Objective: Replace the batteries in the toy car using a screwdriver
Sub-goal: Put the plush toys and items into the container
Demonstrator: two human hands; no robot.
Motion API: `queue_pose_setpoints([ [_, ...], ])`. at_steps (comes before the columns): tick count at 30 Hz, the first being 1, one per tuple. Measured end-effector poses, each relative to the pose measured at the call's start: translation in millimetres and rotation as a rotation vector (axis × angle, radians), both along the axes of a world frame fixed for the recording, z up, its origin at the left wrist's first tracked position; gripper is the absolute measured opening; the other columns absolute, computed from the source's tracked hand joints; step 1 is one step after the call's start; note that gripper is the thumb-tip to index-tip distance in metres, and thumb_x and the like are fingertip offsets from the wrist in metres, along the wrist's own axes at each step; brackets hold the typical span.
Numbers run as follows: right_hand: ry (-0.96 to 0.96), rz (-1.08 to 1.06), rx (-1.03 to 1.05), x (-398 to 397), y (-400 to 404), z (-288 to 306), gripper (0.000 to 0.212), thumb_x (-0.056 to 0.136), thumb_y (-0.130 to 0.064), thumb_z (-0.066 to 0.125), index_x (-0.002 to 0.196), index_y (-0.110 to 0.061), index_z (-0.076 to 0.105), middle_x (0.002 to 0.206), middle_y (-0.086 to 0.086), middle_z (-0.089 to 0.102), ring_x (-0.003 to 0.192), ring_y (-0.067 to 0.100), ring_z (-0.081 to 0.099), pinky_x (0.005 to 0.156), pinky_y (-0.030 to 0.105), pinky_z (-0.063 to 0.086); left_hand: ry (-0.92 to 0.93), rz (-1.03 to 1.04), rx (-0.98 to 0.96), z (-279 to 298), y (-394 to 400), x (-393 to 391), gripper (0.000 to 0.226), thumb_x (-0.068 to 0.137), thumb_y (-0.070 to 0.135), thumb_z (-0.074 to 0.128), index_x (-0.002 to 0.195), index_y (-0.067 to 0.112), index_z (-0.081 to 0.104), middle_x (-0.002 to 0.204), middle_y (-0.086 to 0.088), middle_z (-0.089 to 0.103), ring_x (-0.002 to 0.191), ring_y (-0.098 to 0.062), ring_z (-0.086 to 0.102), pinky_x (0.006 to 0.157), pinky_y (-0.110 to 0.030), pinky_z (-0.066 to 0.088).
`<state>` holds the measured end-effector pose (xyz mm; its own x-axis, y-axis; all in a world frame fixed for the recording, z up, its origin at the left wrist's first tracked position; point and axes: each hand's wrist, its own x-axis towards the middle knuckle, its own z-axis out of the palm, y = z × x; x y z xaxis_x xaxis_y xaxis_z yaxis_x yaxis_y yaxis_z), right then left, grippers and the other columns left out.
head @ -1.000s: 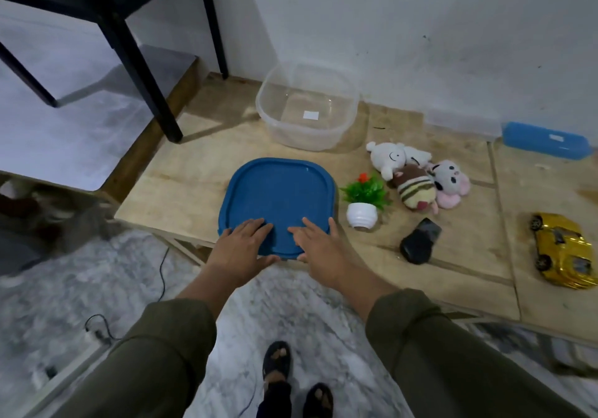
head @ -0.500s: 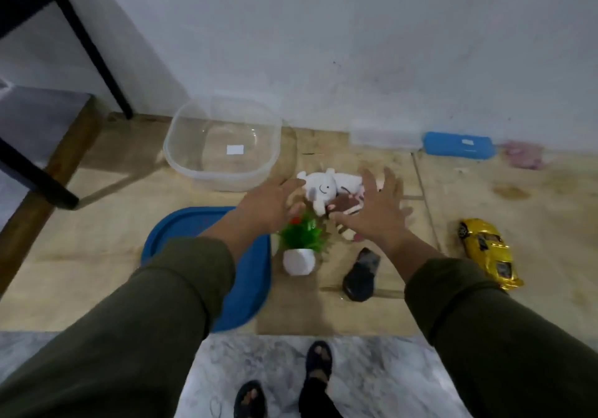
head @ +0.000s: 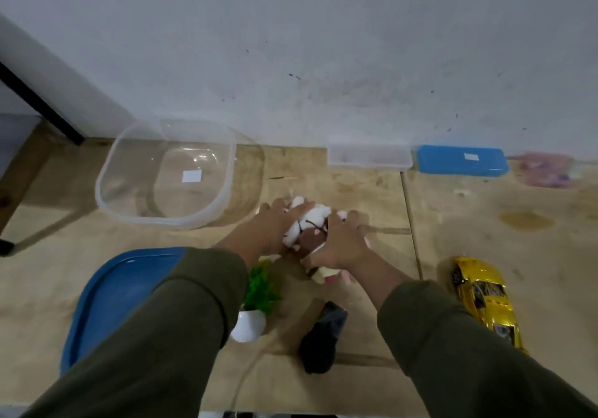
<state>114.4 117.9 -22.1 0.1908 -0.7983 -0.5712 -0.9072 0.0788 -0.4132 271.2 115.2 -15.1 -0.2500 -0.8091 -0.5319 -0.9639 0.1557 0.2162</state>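
Observation:
A shiny yellow toy car (head: pixel 485 298) lies on the wooden tabletop (head: pixel 356 191) at the right, apart from both hands. In the middle, my left hand (head: pixel 275 226) and my right hand (head: pixel 339 243) press together around a bunch of small plush toys (head: pixel 307 226), white, brown and pink. Each hand grips one side of the bunch. No screwdriver or batteries are visible.
A clear plastic tub (head: pixel 168 171) stands at the back left, its blue lid (head: pixel 119 291) in front of it. A small potted plant (head: pixel 255 304) and a black object (head: pixel 323 336) sit near the front. A clear box (head: pixel 369 155) and a blue case (head: pixel 462 160) line the wall.
My hands left the blue lid, moved right to the plush toys and closed around them. The camera swung right and tilted down.

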Motion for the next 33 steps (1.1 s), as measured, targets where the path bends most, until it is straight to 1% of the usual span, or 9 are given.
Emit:
queue_pose_setpoints([
  [3, 0.016, 0.043, -0.065, 1.8, -1.7, 3.0, 0.104, 0.054, -0.043, 0.082, 0.139, -0.017, 0.028, 0.140, 0.013, 0.021, 0.121, 0.034, 0.039, 0.096, 0.038, 0.044, 0.084, 0.111, 0.054, -1.4, -3.6, 3.9, 0.107, 0.078, 0.040, 0.074, 0.150, 0.037, -0.005, 0.144, -0.018, 0.025, 0.127, -0.039, 0.035, 0.105, -0.042, 0.033],
  [6, 0.038, 0.063, -0.094, 3.6, -7.6, 18.3, 0.104, 0.059, -0.042, 0.080, 0.142, -0.016, 0.023, 0.139, 0.015, 0.023, 0.122, 0.037, 0.038, 0.095, 0.036, 0.042, 0.166, 0.160, 0.058, 2.0, -8.1, 15.4, 0.118, 0.067, 0.042, 0.082, 0.147, 0.045, -0.004, 0.137, -0.016, 0.031, 0.122, -0.039, 0.041, 0.101, -0.047, 0.040],
  [11, 0.041, 0.080, -0.247, 37.2, -40.8, 81.4, 0.096, 0.053, -0.050, 0.081, 0.132, -0.019, 0.035, 0.129, 0.013, 0.027, 0.112, 0.038, 0.045, 0.084, 0.039, 0.048, 0.328, 0.188, -0.121, 54.3, -32.5, 59.3, 0.125, 0.056, 0.045, 0.088, 0.149, 0.043, 0.005, 0.130, -0.018, 0.037, 0.121, -0.037, 0.041, 0.100, -0.042, 0.040],
  [16, -0.010, 0.135, -0.441, 126.2, -56.0, 119.4, 0.083, 0.050, -0.047, 0.080, 0.117, -0.022, 0.036, 0.122, 0.009, 0.027, 0.108, 0.034, 0.039, 0.080, 0.042, 0.048, 0.309, 0.274, -0.304, 96.1, -34.9, 149.8, 0.124, 0.054, 0.048, 0.087, 0.147, 0.046, 0.005, 0.118, -0.013, 0.038, 0.114, -0.036, 0.043, 0.097, -0.044, 0.040],
  [22, -0.105, 0.200, -0.494, 236.6, -45.2, 83.3, 0.085, 0.050, -0.049, 0.081, 0.118, -0.023, 0.037, 0.122, 0.008, 0.027, 0.104, 0.031, 0.037, 0.080, 0.038, 0.040, 0.159, 0.340, -0.304, 74.8, -13.8, 256.7, 0.121, 0.059, 0.055, 0.082, 0.148, 0.046, 0.000, 0.128, -0.014, 0.040, 0.119, -0.034, 0.044, 0.099, -0.041, 0.039],
  [25, -0.083, 0.221, -0.472, 257.7, -43.2, 53.8, 0.090, 0.054, -0.041, 0.080, 0.129, -0.023, 0.033, 0.131, 0.009, 0.022, 0.114, 0.034, 0.033, 0.091, 0.040, 0.041, 0.183, 0.344, -0.208, 51.0, -10.1, 272.9, 0.117, 0.067, 0.047, 0.081, 0.150, 0.040, -0.001, 0.149, -0.018, 0.023, 0.133, -0.033, 0.032, 0.103, -0.036, 0.034],
  [28, -0.025, 0.219, -0.467, 259.8, -46.4, 30.6, 0.097, 0.060, -0.040, 0.077, 0.140, -0.024, 0.025, 0.143, 0.011, 0.016, 0.126, 0.036, 0.024, 0.101, 0.043, 0.036, 0.051, 0.267, -0.293, 25.8, -14.8, 266.1, 0.102, 0.078, 0.046, 0.072, 0.151, 0.035, 0.002, 0.140, -0.019, 0.034, 0.128, -0.033, 0.037, 0.104, -0.037, 0.030],
  [31, -0.023, 0.196, -0.447, 256.2, -50.4, 17.2, 0.090, 0.073, -0.022, 0.071, 0.145, -0.028, 0.019, 0.151, 0.010, 0.011, 0.140, 0.033, 0.012, 0.109, 0.043, 0.029, 0.016, 0.267, -0.369, 6.6, -22.9, 255.6, 0.075, 0.088, 0.023, 0.062, 0.148, 0.034, 0.017, 0.141, -0.016, 0.033, 0.125, -0.032, 0.039, 0.100, -0.037, 0.037],
  [33, -0.013, 0.221, -0.476, 254.8, -52.8, 12.7, 0.083, 0.076, -0.011, 0.066, 0.145, -0.028, 0.023, 0.151, 0.010, 0.015, 0.141, 0.031, 0.013, 0.109, 0.042, 0.030, -0.002, 0.286, -0.374, -4.9, -27.7, 252.5, 0.071, 0.090, 0.008, 0.056, 0.147, 0.031, 0.021, 0.145, -0.015, 0.026, 0.124, -0.031, 0.042, 0.096, -0.037, 0.042],
])
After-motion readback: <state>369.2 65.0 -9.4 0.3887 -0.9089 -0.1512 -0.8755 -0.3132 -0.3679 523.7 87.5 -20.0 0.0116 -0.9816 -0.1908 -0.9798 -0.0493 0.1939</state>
